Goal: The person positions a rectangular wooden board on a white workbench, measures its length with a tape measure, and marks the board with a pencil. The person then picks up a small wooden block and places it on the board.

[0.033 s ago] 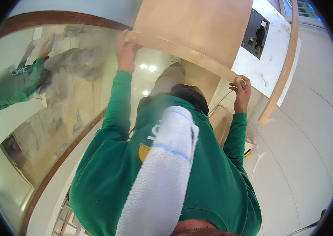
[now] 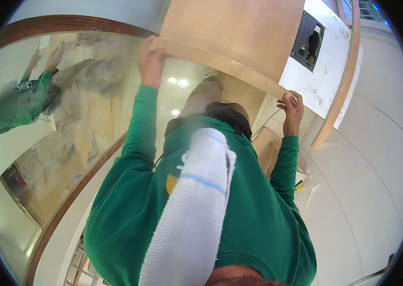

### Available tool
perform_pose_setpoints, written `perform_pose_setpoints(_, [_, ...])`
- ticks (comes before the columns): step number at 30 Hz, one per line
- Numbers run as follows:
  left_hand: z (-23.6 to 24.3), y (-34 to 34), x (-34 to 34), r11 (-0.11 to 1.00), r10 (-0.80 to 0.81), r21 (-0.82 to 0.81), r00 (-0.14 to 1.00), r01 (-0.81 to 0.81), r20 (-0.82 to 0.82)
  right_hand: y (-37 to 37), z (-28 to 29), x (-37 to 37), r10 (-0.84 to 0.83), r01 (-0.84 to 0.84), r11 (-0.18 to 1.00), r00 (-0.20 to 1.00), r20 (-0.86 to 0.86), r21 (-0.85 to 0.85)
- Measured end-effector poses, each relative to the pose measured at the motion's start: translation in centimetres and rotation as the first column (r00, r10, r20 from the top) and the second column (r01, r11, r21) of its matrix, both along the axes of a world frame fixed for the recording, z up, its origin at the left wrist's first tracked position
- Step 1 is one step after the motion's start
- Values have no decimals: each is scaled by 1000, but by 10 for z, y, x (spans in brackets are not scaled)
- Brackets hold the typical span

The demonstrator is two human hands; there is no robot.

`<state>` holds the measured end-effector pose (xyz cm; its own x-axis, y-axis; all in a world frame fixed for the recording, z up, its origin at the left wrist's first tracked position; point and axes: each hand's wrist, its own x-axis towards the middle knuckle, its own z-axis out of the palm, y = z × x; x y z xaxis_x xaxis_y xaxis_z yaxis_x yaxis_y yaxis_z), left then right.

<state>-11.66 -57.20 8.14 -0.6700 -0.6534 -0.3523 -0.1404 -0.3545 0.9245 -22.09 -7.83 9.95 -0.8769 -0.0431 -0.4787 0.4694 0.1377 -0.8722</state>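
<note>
A long, thin light-brown wooden strip (image 2: 220,61) runs along the near edge of a wide wooden panel (image 2: 232,24). Whether the strip touches that edge or only lies against it, I cannot tell. My left hand (image 2: 150,64) is closed on the strip's left end, thumb on top. At its right end my right hand (image 2: 293,112) pinches it between thumb and fingers, with the other fingers curled below. Both arms reach forward in green sleeves. A white towel with a blue stripe (image 2: 187,205) hangs down in front of my chest.
A brown-framed mirror (image 2: 91,95) stands close on the left, reflecting a person. Right of the panel lies a white board (image 2: 296,86) bearing a black plate with a cut-out (image 2: 308,40). Another long wooden strip (image 2: 342,90) slants across its outer edge. Pale tiled floor (image 2: 368,190) extends right.
</note>
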Motion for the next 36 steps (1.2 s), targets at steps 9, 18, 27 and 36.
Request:
perform_pose_setpoints(9, [14,-34,-63,998,14,55,999,-11,-46,-7,25,-64,147,-151,989,980,-135,-13])
perform_pose_setpoints(18, [12,-47,-59,1000,-20,14,995,22,-101,11,18,-107,427,-436,900,890,-161,-18])
perform_pose_setpoints(27, [28,98,-46,995,16,98,969,8,-248,-20,152,-252,-186,-276,509,889,-418,-815])
perform_pose_setpoints(36, [43,350,-86,541,247,841,953,13,-173,-146,146,-152,546,-688,698,336,-767,195])
